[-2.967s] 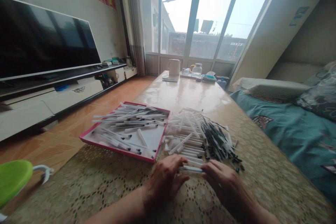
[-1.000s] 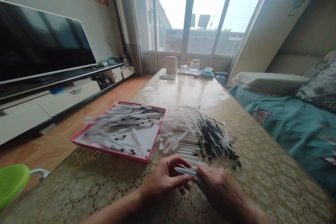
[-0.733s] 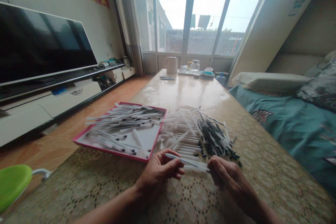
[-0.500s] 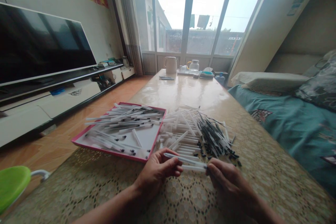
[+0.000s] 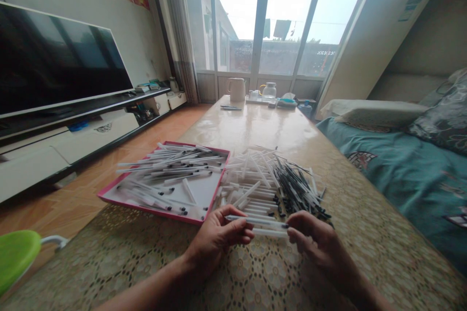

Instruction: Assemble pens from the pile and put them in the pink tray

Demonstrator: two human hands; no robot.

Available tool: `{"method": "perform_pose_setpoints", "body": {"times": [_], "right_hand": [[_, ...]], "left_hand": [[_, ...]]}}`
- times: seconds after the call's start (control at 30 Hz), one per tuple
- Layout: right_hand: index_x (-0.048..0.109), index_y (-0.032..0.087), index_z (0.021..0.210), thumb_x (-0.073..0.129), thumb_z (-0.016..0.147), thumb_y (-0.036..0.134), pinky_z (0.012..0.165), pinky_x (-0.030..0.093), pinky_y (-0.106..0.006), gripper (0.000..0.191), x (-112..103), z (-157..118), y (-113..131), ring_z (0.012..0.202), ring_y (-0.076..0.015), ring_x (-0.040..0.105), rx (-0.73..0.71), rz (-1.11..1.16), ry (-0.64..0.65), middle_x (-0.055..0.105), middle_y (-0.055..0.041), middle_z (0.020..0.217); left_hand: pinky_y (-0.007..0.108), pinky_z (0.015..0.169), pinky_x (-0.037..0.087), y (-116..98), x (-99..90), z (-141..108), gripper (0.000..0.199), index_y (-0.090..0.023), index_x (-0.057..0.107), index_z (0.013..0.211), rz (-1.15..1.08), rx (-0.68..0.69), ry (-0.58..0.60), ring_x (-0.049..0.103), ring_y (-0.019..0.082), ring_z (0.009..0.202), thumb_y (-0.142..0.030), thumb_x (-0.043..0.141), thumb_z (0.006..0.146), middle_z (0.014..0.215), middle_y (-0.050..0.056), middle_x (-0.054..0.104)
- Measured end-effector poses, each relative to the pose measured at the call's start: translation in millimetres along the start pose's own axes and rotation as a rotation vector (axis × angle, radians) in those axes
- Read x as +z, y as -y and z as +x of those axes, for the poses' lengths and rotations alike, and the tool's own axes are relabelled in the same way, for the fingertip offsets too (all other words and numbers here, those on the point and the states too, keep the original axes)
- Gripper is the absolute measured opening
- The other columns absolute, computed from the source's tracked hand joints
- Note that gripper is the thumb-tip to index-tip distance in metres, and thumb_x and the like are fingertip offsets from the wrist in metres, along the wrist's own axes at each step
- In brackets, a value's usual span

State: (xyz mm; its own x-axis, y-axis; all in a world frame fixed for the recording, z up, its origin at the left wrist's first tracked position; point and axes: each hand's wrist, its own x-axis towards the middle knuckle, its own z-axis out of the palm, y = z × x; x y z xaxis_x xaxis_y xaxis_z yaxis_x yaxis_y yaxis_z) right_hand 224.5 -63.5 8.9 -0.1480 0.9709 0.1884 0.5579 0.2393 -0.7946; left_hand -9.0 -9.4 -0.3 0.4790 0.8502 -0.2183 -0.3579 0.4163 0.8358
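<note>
My left hand [image 5: 221,233] grips a clear pen [image 5: 260,222] between thumb and fingers. The pen lies nearly level, with a black end plug at its right end. Below it a second whitish pen tube [image 5: 270,233] also comes out of the same hand. At the plug end is my right hand [image 5: 315,238], its thumb and forefinger slightly apart; whether a fingertip touches the plug is unclear. Just beyond my hands lie a pile of white pen tubes [image 5: 251,189], a heap of dark refills [image 5: 297,184] and small black plugs [image 5: 280,209].
To the left, a pink-rimmed box lid [image 5: 160,213] holds several pens with black ends. At the table's far end stand a beige jug [image 5: 237,90], a glass pitcher [image 5: 269,90] and a tissue pack [image 5: 287,102]. A green stool [image 5: 18,257] is at lower left, a sofa [image 5: 397,175] at right.
My right hand's fingers have loosened and parted at the pen's right end, so the black plug shows more. My left hand has kept its hold with little movement.
</note>
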Motion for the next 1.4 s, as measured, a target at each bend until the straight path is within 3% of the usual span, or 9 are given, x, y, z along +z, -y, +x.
{"method": "perform_pose_setpoints", "body": {"times": [0.17,0.43,0.6,0.73,0.9,1.07,1.2,1.4], "right_hand": [[0.051,0.019,0.065,0.032,0.096,0.038,0.052,0.037,-0.021,0.040,3,0,-5,0.052,-0.0109,0.049,-0.041,-0.076,0.014,0.051,0.0025,0.056],[0.054,0.019,0.096,0.045,0.091,0.038,0.053,0.041,-0.021,0.021,3,0,-5,0.057,-0.0128,0.054,-0.039,-0.073,0.001,0.058,0.0020,0.065],[0.053,0.020,0.074,0.033,0.096,0.036,0.053,0.039,-0.021,0.033,5,0,-8,0.051,-0.0111,0.051,-0.084,-0.119,0.012,0.055,0.0020,0.058],[0.053,0.019,0.098,0.042,0.092,0.038,0.050,0.039,-0.021,0.023,6,0,-12,0.051,-0.0120,0.053,-0.048,-0.088,0.007,0.057,0.0030,0.059],[0.055,0.020,0.078,0.033,0.095,0.037,0.053,0.039,-0.022,0.033,8,0,-11,0.048,-0.0114,0.052,-0.074,-0.124,-0.021,0.057,0.0029,0.053],[0.053,0.019,0.098,0.042,0.091,0.041,0.049,0.037,-0.021,0.026,10,-1,-10,0.048,-0.0115,0.050,-0.045,-0.124,-0.061,0.056,0.0044,0.056],[0.054,0.020,0.080,0.032,0.095,0.039,0.052,0.039,-0.021,0.033,8,-1,-11,0.049,-0.0115,0.054,-0.062,-0.139,-0.004,0.057,0.0027,0.054],[0.053,0.018,0.098,0.039,0.093,0.037,0.050,0.039,-0.020,0.024,8,0,-12,0.046,-0.0113,0.054,-0.052,-0.133,0.002,0.058,0.0041,0.054]], "left_hand": [[0.021,0.058,0.051,-1,1.4,-1,0.027,-0.012,0.058,0.081,0.028,-0.012,-0.001,0.067,0.013,0.061,-0.027,0.077,0.069,0.071,0.007,0.072],[0.021,0.059,0.051,1,0.5,-2,0.024,-0.012,0.058,0.081,0.029,-0.007,0.008,0.067,0.013,0.063,-0.026,0.076,0.071,0.072,0.007,0.072],[0.022,0.059,0.051,-1,1.4,-1,0.026,-0.012,0.058,0.080,0.026,-0.015,0.005,0.067,0.013,0.062,-0.026,0.077,0.070,0.071,0.007,0.071],[0.022,0.059,0.052,-2,1.3,0,0.027,-0.012,0.058,0.081,0.021,-0.017,0.000,0.067,0.013,0.062,-0.027,0.077,0.069,0.071,0.007,0.072],[0.021,0.058,0.052,-1,1.1,0,0.028,-0.012,0.058,0.080,0.009,-0.017,-0.004,0.067,0.013,0.062,-0.026,0.078,0.068,0.070,0.007,0.072],[0.021,0.058,0.052,-1,2.4,-1,0.027,-0.012,0.058,0.080,0.005,-0.018,-0.006,0.067,0.013,0.061,-0.026,0.078,0.068,0.069,0.007,0.071],[0.020,0.057,0.051,-2,3.0,-1,0.028,-0.012,0.057,0.079,-0.001,-0.023,-0.006,0.067,0.013,0.061,-0.026,0.078,0.067,0.068,0.006,0.071],[0.021,0.059,0.052,-1,1.7,0,0.026,-0.012,0.057,0.080,0.023,-0.010,0.000,0.067,0.013,0.062,-0.026,0.077,0.070,0.069,0.007,0.071]]}}
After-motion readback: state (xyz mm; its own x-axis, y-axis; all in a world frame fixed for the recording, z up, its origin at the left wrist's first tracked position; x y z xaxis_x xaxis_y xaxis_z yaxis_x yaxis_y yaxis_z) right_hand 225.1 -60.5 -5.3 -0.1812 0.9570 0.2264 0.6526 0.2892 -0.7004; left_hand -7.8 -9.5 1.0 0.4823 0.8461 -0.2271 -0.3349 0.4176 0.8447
